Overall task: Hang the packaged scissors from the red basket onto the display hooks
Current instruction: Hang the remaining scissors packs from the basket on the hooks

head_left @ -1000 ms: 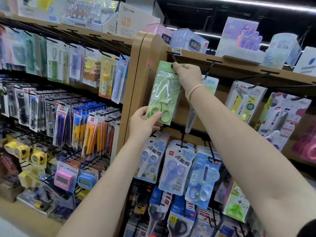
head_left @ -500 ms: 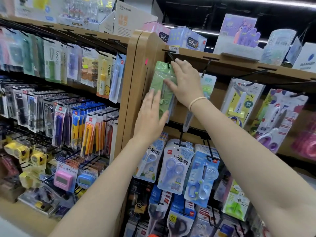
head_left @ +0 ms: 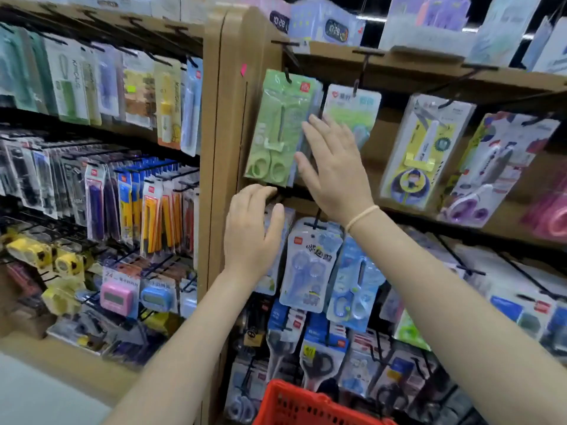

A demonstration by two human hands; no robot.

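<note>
Green scissors pack (head_left: 280, 130) hung on hook (head_left: 287, 75); right hand (head_left: 333, 167) flat, fingertips at pack edge; left hand (head_left: 250, 231) loosely curled, empty.

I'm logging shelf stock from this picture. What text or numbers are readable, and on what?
"10:28": the clock display on the dark box atop the shelf.
"10:28": the clock display on the pale blue box beside it.
"24": the price tag above the pink timer.
Red brand tags and package print, including the green scissors pack: too blurred to read.

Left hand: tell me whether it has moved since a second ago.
Yes. The left hand has let go of the green scissors pack and dropped below it, toward the lower row of hooks.
</note>
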